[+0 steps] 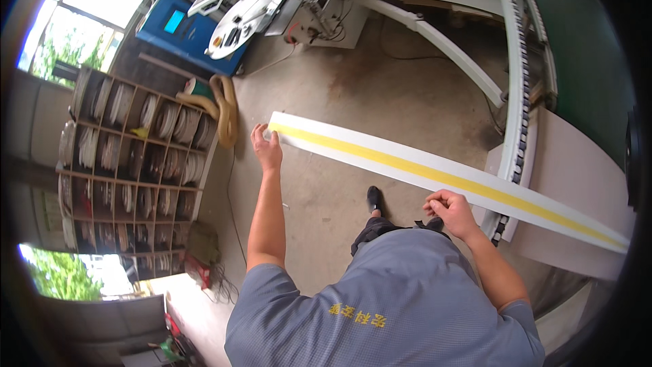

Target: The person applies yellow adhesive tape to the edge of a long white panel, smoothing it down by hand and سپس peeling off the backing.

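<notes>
A long, narrow white panel (380, 158) with a yellow stripe along its middle stretches slantwise from centre left to far right. At its left end my left hand (267, 149) grips the edge, thumb and fingers closed round the corner. My right hand (454, 213) is beside the near long edge, around the panel's middle. Its fingers are curled in with the tips together, and I see nothing between them. The panel's right part lies across a chain-lined rail (514, 143) and over a pale rounded board (577, 163).
A rack of coiled edging rolls (136, 163) stands at left, with a tan flexible hose (226, 112) beside it. Beyond are a blue machine (178, 30) and a round white plate (238, 24) with small parts. A white support arm (435, 37) slants to the rail. Cables lie on the concrete floor (319, 81).
</notes>
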The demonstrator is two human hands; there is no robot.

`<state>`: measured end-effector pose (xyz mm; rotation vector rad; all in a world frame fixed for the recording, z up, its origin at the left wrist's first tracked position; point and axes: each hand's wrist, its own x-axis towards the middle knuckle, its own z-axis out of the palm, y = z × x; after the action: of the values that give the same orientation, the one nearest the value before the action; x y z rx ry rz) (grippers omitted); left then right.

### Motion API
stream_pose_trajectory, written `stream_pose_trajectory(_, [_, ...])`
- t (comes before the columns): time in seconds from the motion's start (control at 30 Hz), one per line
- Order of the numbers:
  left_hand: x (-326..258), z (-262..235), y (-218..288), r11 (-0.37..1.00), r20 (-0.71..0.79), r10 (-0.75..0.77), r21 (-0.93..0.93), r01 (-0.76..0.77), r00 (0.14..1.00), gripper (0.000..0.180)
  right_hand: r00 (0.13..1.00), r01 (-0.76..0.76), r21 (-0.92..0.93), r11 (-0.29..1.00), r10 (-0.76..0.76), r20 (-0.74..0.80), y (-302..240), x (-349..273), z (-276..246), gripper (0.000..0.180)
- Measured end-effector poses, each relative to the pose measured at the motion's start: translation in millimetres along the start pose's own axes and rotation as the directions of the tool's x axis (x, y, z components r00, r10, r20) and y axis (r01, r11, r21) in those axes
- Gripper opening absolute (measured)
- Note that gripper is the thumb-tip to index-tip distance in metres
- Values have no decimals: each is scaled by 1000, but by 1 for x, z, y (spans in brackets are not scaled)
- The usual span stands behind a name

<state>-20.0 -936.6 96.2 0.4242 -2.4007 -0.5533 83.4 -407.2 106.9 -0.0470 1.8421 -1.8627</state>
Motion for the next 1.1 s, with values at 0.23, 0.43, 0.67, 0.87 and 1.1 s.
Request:
stream_pose_trajectory(0.23, [8,11,-49,70,540,-491,-758,649,684,27,850,481,-631,609,-499,167,-94,135,112,32])
stream_pose_trajectory(0.43, [-1,20,-51,-250,681,-366,-728,638,634,32,876,447,-798,403,-379,299,-110,285,242,67])
stream_pose_trajectory(0.67, [9,17,-55,-353,784,-275,-620,700,556,34,956,240,-854,461,43,291,-136,366,335,85])
stream_pose_trajectory(0.87, [9,17,-59,-381,779,-290,-627,680,556,34,940,244,-820,518,83,332,-133,392,346,81])
stream_pose_trajectory(1.1, [10,16,-58,-341,768,-308,-640,689,561,33,937,220,-822,525,122,329,-130,398,352,79])
